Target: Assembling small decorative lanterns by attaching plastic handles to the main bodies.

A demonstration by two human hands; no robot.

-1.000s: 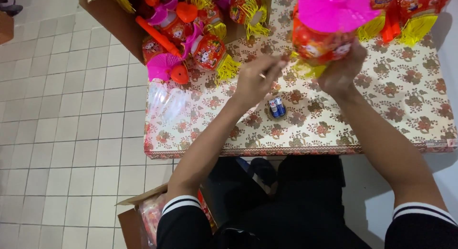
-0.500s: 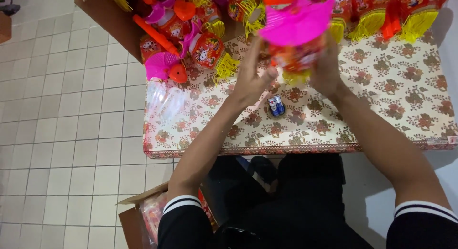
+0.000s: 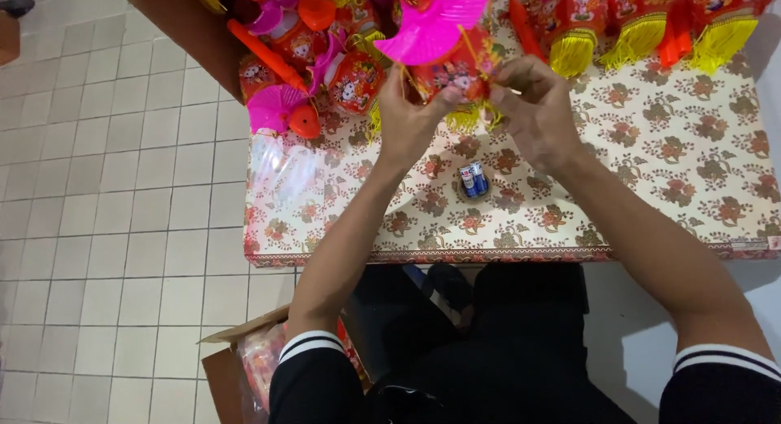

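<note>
Above the far middle of the bench [image 3: 651, 188], both hands are gripping a red lantern toy [image 3: 455, 70] with a pink fan top: left hand [image 3: 411, 115] clenching its side, right hand [image 3: 533, 107] pinching its fringe. Two batteries [image 3: 473, 180] are lying uninstalled nearby.

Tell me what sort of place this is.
Probably a small workshop or stall for assembling toy lanterns. A pile of red lanterns with yellow fringe lies on a floral-covered table, both hands hold one red lantern, and batteries lie nearby.
</note>
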